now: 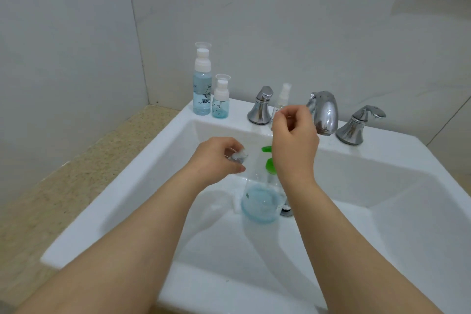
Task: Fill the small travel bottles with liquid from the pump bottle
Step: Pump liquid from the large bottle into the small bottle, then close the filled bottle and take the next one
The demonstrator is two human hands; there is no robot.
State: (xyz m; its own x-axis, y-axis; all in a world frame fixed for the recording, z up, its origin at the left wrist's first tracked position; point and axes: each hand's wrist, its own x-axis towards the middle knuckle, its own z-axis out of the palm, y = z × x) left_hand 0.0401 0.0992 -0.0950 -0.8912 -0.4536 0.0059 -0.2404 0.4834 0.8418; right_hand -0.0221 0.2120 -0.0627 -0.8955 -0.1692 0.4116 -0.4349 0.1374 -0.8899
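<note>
The clear pump bottle with a green pump head stands in the sink basin, with blue liquid low in its base. My left hand hovers just left of the pump and pinches a small clear piece; whether it is a cap or a tiny bottle is unclear. My right hand is raised over the pump, its fingers curled round the lower part of a small clear spray bottle with a white top, by the back ledge. Two capped travel bottles holding blue liquid, a tall one and a short one, stand on the ledge's left end.
The white sink fills most of the view. A chrome spout and two chrome handles line the back ledge. A speckled beige counter lies to the left, with tiled walls behind. The drain sits beside the pump bottle.
</note>
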